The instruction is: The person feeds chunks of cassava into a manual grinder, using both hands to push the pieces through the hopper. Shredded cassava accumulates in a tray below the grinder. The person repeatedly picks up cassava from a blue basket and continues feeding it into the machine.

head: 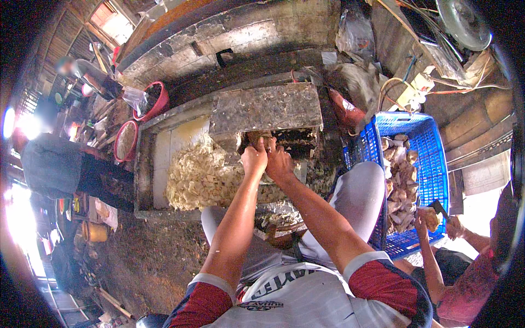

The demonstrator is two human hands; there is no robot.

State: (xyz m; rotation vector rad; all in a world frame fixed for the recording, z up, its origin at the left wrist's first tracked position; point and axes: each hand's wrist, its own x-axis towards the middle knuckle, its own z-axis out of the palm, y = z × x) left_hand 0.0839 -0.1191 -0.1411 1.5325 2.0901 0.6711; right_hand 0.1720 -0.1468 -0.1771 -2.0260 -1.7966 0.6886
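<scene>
My left hand (255,159) and my right hand (280,160) are side by side at the opening of a worn wooden machine housing (266,106). Both grip a brown block-like piece (258,136); whether it is wood or a tuber I cannot tell. The fingers hide part of it. Right of my hands, the dark slot (297,141) of the housing shows bits of pale flesh on its edges. To the left lies a large heap of thin, pale slices (201,178), apparently root tuber, inside a low tiled trough (161,172).
A blue plastic crate (432,156) of peeled tuber chunks (398,180) stands by my right knee. Beside it, a co-worker's hands (422,221) hold a chunk and a knife (439,208). Red tubs (126,141) and other people are at the left. Wiring (422,88) hangs above the crate.
</scene>
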